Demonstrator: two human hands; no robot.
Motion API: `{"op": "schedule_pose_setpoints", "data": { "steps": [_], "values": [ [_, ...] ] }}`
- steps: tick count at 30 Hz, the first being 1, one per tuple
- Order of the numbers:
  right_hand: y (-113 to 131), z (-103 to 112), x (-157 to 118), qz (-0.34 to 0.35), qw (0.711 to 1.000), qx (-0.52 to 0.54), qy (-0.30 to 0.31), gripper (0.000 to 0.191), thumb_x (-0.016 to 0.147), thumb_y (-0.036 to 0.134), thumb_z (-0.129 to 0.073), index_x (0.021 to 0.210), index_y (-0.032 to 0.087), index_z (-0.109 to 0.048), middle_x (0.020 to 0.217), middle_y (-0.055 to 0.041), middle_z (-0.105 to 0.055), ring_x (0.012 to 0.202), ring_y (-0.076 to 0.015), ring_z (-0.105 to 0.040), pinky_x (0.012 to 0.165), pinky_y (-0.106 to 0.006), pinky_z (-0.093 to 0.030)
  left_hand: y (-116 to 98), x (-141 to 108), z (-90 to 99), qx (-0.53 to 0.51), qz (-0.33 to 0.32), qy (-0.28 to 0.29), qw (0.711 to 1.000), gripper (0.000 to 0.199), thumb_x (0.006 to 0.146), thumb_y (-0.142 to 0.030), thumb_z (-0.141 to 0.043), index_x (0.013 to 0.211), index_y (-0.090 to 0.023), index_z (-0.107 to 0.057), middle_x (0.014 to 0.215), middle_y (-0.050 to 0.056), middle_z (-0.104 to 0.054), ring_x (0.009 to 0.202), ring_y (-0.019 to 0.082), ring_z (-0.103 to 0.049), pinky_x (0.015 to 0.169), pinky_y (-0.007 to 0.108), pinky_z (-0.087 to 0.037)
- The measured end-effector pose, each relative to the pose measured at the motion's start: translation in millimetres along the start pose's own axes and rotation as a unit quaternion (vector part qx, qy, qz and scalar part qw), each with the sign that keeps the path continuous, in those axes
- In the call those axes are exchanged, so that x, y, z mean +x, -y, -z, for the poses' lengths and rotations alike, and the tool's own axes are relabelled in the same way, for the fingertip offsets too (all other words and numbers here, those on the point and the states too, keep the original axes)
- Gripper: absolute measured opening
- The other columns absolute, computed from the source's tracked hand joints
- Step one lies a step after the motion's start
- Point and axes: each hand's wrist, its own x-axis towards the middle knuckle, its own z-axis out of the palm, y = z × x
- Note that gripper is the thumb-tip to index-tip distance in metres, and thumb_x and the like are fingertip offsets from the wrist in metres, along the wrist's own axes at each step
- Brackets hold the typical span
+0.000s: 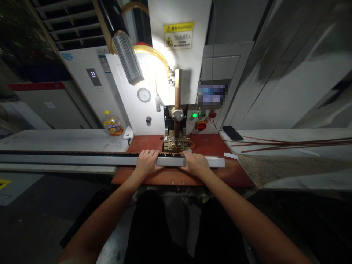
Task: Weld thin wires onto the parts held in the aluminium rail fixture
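Observation:
A long silver metal bar (170,161) lies left to right across the red-brown work plate (156,178) and runs on over the left table. My left hand (147,161) is wrapped over it just left of the machine's centre. On the right part of the bar, near its end, my right hand (195,164) grips it, thumb side toward the middle. A dark strip with a copper-coloured edge runs along the bar's far side. Directly behind the gap between my hands, the copper rod (177,130) of the machine points down at a small metal fixture (173,142).
A drink bottle (113,124) and a white power strip (128,133) stand at the left. On the right table lie a black phone (232,133) and thin copper-coloured rods (288,143). A bright lamp (128,57) hangs above left.

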Motion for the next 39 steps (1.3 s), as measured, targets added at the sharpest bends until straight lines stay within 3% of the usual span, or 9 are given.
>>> {"op": "schedule_pose_setpoints", "data": {
  "steps": [10, 16, 23, 31, 39],
  "values": [
    [10.3, 0.5, 4.4, 0.001, 1.0, -0.001, 0.016, 0.073, 0.087, 0.061, -0.057, 0.138, 0.01, -0.051, 0.116, -0.0207, -0.069, 0.096, -0.0314, -0.068, 0.079, -0.036, -0.048, 10.1, -5.5, 0.0, -0.008, 0.003, -0.009, 1.0, 0.06, 0.081, -0.064, -0.06, 0.122, -0.02, -0.062, 0.108, 0.016, -0.067, 0.099, 0.033, -0.058, 0.089, 0.046, -0.039],
    [11.0, 3.6, 5.5, -0.01, 1.0, 0.0, 0.018, 0.067, 0.086, 0.062, -0.058, 0.132, 0.013, -0.054, 0.114, -0.0187, -0.07, 0.095, -0.0308, -0.069, 0.078, -0.035, -0.048, 9.9, -3.8, 0.4, 0.0, 0.004, -0.014, 1.0, 0.065, 0.079, -0.072, -0.058, 0.117, -0.019, -0.063, 0.104, 0.014, -0.068, 0.096, 0.032, -0.058, 0.087, 0.045, -0.038],
    [8.8, 7.7, 14.0, -0.011, 1.0, 0.009, 0.024, 0.058, 0.086, 0.065, -0.056, 0.117, 0.016, -0.057, 0.109, -0.0168, -0.071, 0.096, -0.0304, -0.068, 0.079, -0.036, -0.048, 12.6, 6.4, 4.5, 0.002, 0.005, 0.021, 1.0, 0.061, 0.078, -0.073, -0.059, 0.11, -0.021, -0.063, 0.101, 0.013, -0.068, 0.095, 0.031, -0.06, 0.083, 0.043, -0.038],
    [7.1, 13.7, 22.1, -0.027, 0.999, 0.02, 0.042, 0.067, 0.083, 0.071, -0.055, 0.12, 0.014, -0.053, 0.113, -0.0212, -0.07, 0.099, -0.0315, -0.069, 0.081, -0.035, -0.048, 18.2, 16.8, 4.3, 0.004, 0.0, 0.061, 0.998, 0.069, 0.076, -0.08, -0.056, 0.109, -0.02, -0.061, 0.105, 0.012, -0.069, 0.097, 0.031, -0.061, 0.083, 0.041, -0.04],
    [4.6, 19.7, 29.1, -0.04, 0.997, 0.011, 0.066, 0.07, 0.08, 0.072, -0.06, 0.119, 0.016, -0.049, 0.103, -0.0191, -0.073, 0.094, -0.0321, -0.071, 0.078, -0.036, -0.051, 20.0, 25.1, 5.3, 0.003, 0.007, 0.102, 0.995, 0.068, 0.074, -0.081, -0.056, 0.104, -0.02, -0.061, 0.105, 0.012, -0.07, 0.096, 0.03, -0.064, 0.08, 0.039, -0.043]
  ]
}}
